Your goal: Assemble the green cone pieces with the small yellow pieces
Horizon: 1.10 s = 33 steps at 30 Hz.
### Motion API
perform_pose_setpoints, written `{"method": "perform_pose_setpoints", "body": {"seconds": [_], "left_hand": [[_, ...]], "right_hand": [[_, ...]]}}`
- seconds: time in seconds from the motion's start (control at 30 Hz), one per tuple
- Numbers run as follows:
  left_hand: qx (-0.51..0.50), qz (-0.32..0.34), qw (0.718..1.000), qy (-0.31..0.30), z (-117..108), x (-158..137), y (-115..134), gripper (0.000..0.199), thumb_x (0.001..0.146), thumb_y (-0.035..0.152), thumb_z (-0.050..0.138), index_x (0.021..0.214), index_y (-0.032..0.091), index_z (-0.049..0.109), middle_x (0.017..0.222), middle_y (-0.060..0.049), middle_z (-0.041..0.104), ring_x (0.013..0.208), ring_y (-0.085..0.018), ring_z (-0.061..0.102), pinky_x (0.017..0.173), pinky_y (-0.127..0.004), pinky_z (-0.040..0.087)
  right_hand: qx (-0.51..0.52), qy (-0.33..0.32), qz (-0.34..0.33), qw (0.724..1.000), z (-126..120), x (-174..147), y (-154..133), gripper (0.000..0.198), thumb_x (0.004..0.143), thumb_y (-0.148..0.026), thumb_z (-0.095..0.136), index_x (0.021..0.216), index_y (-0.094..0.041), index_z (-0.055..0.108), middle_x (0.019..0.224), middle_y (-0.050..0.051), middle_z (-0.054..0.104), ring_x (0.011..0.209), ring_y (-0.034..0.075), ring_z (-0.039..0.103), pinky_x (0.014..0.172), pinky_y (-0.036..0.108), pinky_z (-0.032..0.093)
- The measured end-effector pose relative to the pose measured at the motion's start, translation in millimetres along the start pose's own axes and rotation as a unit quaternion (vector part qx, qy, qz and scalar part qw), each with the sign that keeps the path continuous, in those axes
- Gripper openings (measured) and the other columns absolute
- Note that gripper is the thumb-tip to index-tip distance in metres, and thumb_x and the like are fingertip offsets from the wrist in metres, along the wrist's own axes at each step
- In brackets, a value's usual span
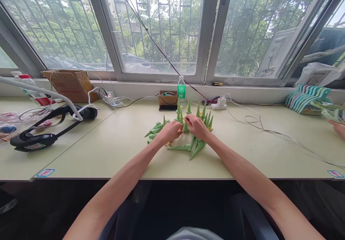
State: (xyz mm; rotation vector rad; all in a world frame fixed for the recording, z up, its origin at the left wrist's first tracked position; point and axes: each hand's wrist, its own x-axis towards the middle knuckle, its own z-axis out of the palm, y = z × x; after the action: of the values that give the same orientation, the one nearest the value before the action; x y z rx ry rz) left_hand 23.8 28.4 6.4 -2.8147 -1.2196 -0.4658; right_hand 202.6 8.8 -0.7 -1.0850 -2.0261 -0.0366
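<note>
Green plastic spikes [179, 148] lie and stand clustered on the table [129, 153], with small yellow pieces [210, 129] among them. Near the middle, one spike [185, 128] sits between the two hands, its wide end low and its long axis seemingly upright, though fingers cover its tip. The left hand [170, 130] and right hand [196, 127] are close together, fingers curled in at this spike; whether either one grips it, I cannot tell. The step in hand looks like fine two-handed work on this one part, so the next move probably calls for steadying it with one hand while the other's fingertips work along its axis. Behind, several spikes point straight up; in front, one lies pointing left.
</note>
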Motion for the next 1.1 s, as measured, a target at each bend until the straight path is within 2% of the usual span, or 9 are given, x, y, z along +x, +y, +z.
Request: {"method": "perform_pose_setpoints", "body": {"seconds": [0.17, 0.33, 0.4, 0.5, 0.67, 0.87, 1.1], "left_hand": [[-0.009, 0.008, 1.000, 0.010, 1, 0, 0, 0.013, 0.079, 0.022, 0.057, 0.073, 0.019, 0.067, 0.078, -0.006, 0.067, 0.071, -0.019, 0.062, 0.065, -0.026, 0.043], [-0.029, 0.018, 0.999, 0.035, -2, -1, 2, 0.012, 0.080, 0.021, 0.057, 0.072, 0.018, 0.066, 0.076, -0.004, 0.066, 0.069, -0.018, 0.060, 0.063, -0.025, 0.041], [-0.057, 0.025, 0.997, 0.055, -5, -2, 5, 0.014, 0.081, 0.022, 0.056, 0.072, 0.018, 0.066, 0.076, -0.004, 0.066, 0.067, -0.016, 0.059, 0.061, -0.025, 0.039], [-0.134, 0.054, 0.987, 0.067, -11, -5, 11, 0.021, 0.085, 0.028, 0.055, 0.071, 0.016, 0.066, 0.070, -0.003, 0.065, 0.060, -0.012, 0.054, 0.061, -0.024, 0.039], [-0.241, 0.116, 0.963, -0.017, -22, -11, 19, 0.029, 0.082, 0.043, 0.063, 0.072, 0.016, 0.069, 0.063, -0.001, 0.063, 0.054, -0.009, 0.049, 0.056, -0.022, 0.038], [-0.251, 0.121, 0.955, -0.097, -26, -13, 21, 0.036, 0.068, 0.050, 0.075, 0.078, 0.016, 0.072, 0.067, -0.002, 0.065, 0.059, -0.011, 0.053, 0.057, -0.022, 0.040], [-0.261, 0.111, 0.946, -0.156, -29, -14, 23, 0.035, 0.066, 0.047, 0.076, 0.079, 0.015, 0.072, 0.071, -0.001, 0.067, 0.057, -0.009, 0.051, 0.055, -0.022, 0.038]], "right_hand": [[-0.015, 0.012, 0.023, 1.000, 3, 0, 3, 0.019, 0.096, -0.025, 0.041, 0.085, -0.018, 0.054, 0.082, 0.005, 0.058, 0.071, 0.016, 0.052, 0.066, 0.026, 0.038], [0.013, 0.045, 0.039, 0.998, 1, 1, 2, 0.020, 0.095, -0.029, 0.045, 0.106, -0.016, 0.056, 0.085, 0.006, 0.061, 0.069, 0.017, 0.055, 0.067, 0.028, 0.042], [0.028, 0.069, 0.045, 0.996, -2, 1, 0, 0.024, 0.096, -0.030, 0.045, 0.112, -0.016, 0.055, 0.082, 0.005, 0.061, 0.066, 0.016, 0.055, 0.066, 0.027, 0.042], [0.036, 0.105, 0.034, 0.993, -6, 2, -3, 0.023, 0.097, -0.032, 0.042, 0.108, -0.017, 0.055, 0.077, 0.003, 0.060, 0.063, 0.015, 0.054, 0.063, 0.026, 0.042], [0.026, 0.132, -0.002, 0.991, -8, 1, -7, 0.022, 0.098, -0.033, 0.040, 0.094, -0.019, 0.057, 0.078, 0.003, 0.061, 0.061, 0.013, 0.052, 0.061, 0.025, 0.040], [0.029, 0.129, -0.026, 0.991, -5, -3, -11, 0.023, 0.098, -0.031, 0.040, 0.085, -0.020, 0.056, 0.075, 0.002, 0.060, 0.061, 0.013, 0.050, 0.060, 0.024, 0.039], [0.038, 0.113, -0.038, 0.992, -3, -10, -12, 0.025, 0.098, -0.029, 0.041, 0.079, -0.020, 0.054, 0.073, 0.002, 0.059, 0.063, 0.013, 0.051, 0.061, 0.024, 0.039]]}}
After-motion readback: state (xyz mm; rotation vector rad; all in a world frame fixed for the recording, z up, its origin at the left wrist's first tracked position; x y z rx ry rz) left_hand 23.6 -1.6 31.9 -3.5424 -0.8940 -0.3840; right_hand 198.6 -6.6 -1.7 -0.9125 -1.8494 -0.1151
